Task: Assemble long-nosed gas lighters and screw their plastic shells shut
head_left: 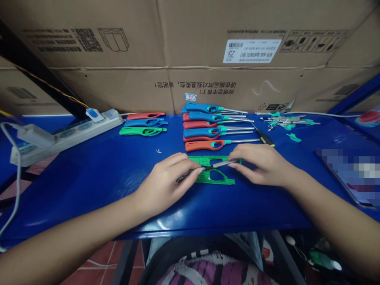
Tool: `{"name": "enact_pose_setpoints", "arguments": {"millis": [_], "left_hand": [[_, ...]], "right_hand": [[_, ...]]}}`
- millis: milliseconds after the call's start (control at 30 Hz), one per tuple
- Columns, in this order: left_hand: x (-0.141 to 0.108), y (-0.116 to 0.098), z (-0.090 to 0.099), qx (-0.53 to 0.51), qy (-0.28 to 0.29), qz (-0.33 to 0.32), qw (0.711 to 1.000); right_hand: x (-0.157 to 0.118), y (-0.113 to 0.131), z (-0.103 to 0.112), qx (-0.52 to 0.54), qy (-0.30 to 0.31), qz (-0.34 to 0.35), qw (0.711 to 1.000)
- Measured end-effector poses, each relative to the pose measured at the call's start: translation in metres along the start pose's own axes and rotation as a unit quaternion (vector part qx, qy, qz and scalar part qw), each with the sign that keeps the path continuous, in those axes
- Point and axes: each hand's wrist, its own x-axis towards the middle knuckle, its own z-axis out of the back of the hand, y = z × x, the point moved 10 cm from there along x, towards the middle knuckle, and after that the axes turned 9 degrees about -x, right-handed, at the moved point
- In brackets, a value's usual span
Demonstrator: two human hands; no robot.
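My left hand [168, 180] is closed in a pinch on the dark end of a slim silver lighter tube [222, 163]. The fingers of my right hand [263, 164] grip the tube's other end, where a bit of green shows. Held slightly tilted, the tube crosses over two green lighter shell halves. The upper shell half [202, 160] and the lower shell half [229, 181] lie on the blue table [252, 209], partly covered by my left hand. What else sits inside my left fingers is hidden.
Behind my hands lie several blue and red lighters [204, 145], with a screwdriver [264, 136] beside them. More lighter shells [142, 131] rest at left, near a power strip [71, 132]. Small screws [158, 151], loose lighter parts [289, 122] and a phone [344, 174] are also there.
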Motion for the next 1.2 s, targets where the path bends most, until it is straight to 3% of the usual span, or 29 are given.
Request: {"name": "enact_pose_setpoints", "arguments": {"millis": [300,900,1200], "left_hand": [[-0.002,-0.003,-0.009,-0.002,0.018,-0.033,0.999],[-0.003,-0.008,-0.001,-0.005,-0.037,-0.071,0.997],[-0.004,-0.008,-0.001,-0.029,-0.033,-0.086,0.995]], "right_hand": [[0.000,0.006,-0.006,-0.007,0.017,0.009,1.000],[0.003,0.015,-0.017,0.039,0.039,-0.004,0.998],[0.003,0.017,-0.019,0.043,0.060,0.002,0.997]]}}
